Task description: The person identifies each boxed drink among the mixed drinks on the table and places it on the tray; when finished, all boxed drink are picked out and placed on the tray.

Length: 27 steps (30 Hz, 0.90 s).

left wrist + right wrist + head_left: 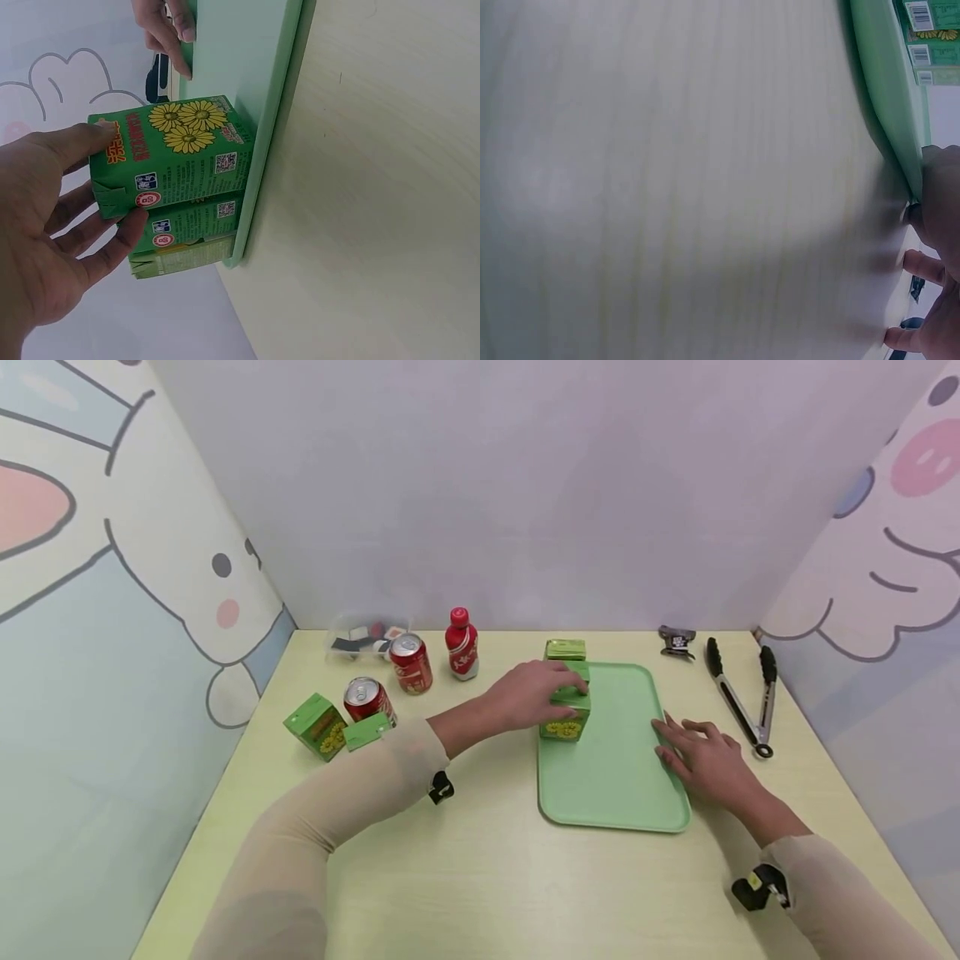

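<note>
At the left side of the light green tray (611, 777), my left hand (525, 697) holds a green drink carton (187, 161) with yellow flowers on it. The thumb lies on one face and fingertips touch the opposite side near its top. Behind it in a row stand a second green carton (195, 226) and a paler green one (184, 257). My right hand (708, 764) rests at the tray's right rim, fingers spread and fairly straight. In the right wrist view only part of that right hand (941, 300) shows, beside the tray edge (885, 75).
On the left are two more green cartons (315, 727), one partly behind my sleeve, and two red cans (411, 667). A red bottle (462, 652) and a clear container (367, 635) of small items stand behind. Tongs (738, 706) and a small black item (677, 642) lie right.
</note>
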Motion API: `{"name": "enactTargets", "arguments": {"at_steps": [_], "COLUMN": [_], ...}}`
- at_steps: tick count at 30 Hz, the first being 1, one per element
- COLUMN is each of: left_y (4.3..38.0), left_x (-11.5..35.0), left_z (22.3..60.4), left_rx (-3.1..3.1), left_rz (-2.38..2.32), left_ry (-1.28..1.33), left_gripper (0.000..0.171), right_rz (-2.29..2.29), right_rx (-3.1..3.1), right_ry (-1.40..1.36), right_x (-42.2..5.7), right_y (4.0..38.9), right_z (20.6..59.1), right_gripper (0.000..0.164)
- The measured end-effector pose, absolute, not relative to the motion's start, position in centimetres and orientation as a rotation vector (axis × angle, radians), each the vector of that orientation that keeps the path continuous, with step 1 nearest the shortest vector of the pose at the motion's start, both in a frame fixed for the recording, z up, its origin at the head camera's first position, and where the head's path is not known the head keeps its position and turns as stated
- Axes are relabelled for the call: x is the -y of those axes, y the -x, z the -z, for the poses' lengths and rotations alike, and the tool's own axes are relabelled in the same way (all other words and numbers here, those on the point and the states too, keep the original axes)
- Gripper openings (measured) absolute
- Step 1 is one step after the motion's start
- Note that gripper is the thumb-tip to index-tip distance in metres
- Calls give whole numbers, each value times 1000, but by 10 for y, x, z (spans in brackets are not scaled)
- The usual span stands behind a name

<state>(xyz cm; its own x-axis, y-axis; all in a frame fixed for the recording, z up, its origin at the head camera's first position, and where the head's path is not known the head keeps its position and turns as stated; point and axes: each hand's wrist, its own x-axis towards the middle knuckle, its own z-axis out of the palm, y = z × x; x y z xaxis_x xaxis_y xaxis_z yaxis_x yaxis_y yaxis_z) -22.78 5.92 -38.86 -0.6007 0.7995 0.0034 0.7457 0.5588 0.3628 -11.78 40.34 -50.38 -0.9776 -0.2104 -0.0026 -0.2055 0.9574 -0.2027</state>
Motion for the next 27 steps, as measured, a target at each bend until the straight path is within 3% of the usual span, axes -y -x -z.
{"name": "enactTargets", "arguments": {"at_steps": [27], "left_y": [223], "left_x": [-63], "left_z": [406], "left_rx": [-2714], "left_rz": [-379], "left_ry": [-1374], "left_gripper": [44], "right_rz": [315], "right_rx": [-3095], "right_ry": [325], "right_x": [-400], "right_y": [115], "right_z": [502], "right_gripper": [57]}}
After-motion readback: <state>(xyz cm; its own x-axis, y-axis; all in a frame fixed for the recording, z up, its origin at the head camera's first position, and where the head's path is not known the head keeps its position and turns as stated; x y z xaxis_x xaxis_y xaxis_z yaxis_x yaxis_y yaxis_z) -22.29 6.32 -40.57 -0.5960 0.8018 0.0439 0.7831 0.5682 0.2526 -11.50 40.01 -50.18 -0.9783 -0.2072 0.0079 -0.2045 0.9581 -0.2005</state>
